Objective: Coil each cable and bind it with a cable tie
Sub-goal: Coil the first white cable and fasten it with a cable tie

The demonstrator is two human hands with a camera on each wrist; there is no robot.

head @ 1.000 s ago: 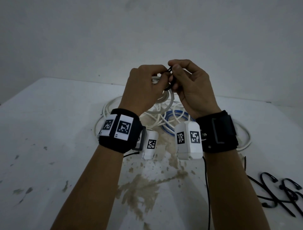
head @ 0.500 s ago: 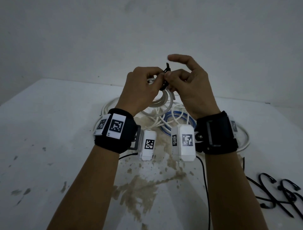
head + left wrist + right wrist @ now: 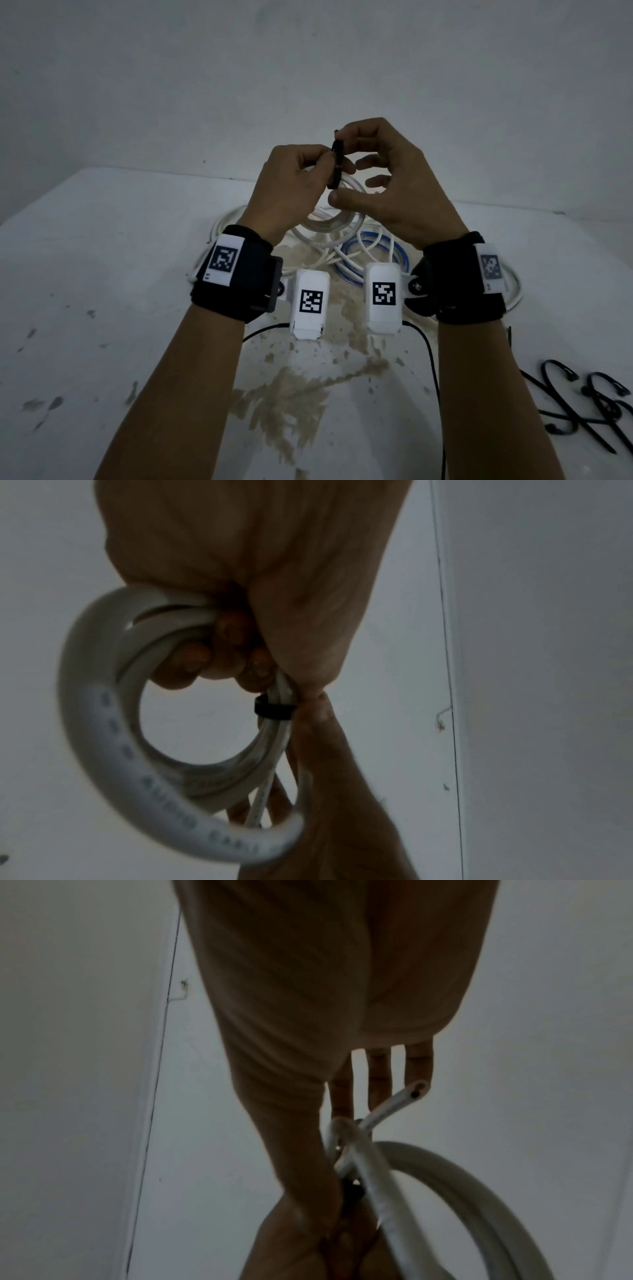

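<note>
Since the earlier frame the right hand [image 3: 387,185] had lifted its pinch on the black cable tie [image 3: 336,164], now looped round the white coil [image 3: 137,745] gripped in the left hand [image 3: 291,185] above the table [image 3: 102,240], where other cables [image 3: 373,253] lay unbound.

1. Bare forearms, no sleeves.
2. Black wrist strap [image 3: 236,277] behind left hand [image 3: 287,185], with white square-code tag.
3. Matching black strap [image 3: 462,277] behind right hand [image 3: 394,185].
4. White camera boxes [image 3: 310,305] inside both wrists, coded labels, thin black leads trailing.
</note>
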